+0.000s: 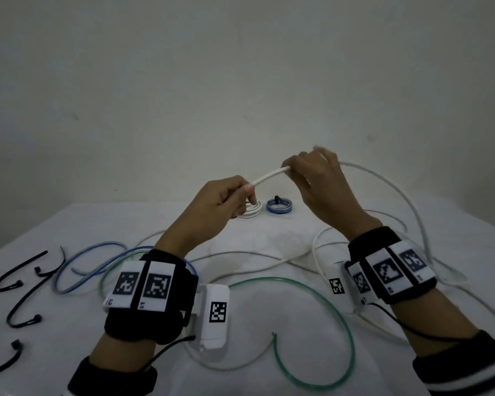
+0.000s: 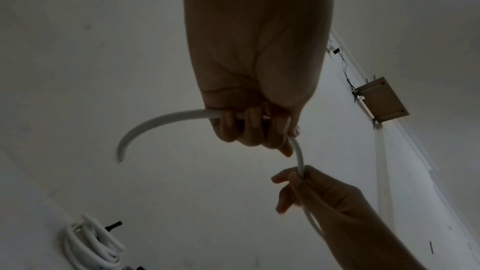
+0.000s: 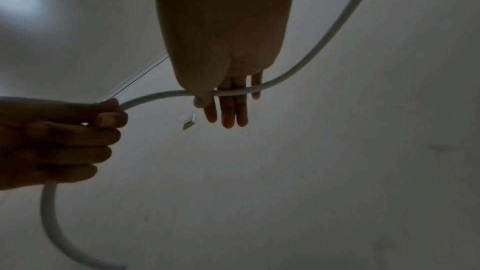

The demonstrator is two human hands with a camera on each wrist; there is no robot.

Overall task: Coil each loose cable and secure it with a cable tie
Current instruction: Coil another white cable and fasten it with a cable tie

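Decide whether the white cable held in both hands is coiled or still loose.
Loose. The white cable runs as one strand between the left hand and right hand, then trails over the table.

Head downward; wrist views upward, close.

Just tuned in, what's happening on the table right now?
A person is holding a thick white cable up over the table with both hands. The left hand grips it near its free end, and the right hand pinches it a little further along; the rest trails down to the right. No loop is formed yet. Two coils, one white and one blue, already lie at the back. Green and blue cables lie loose, with black cable ties at the left.
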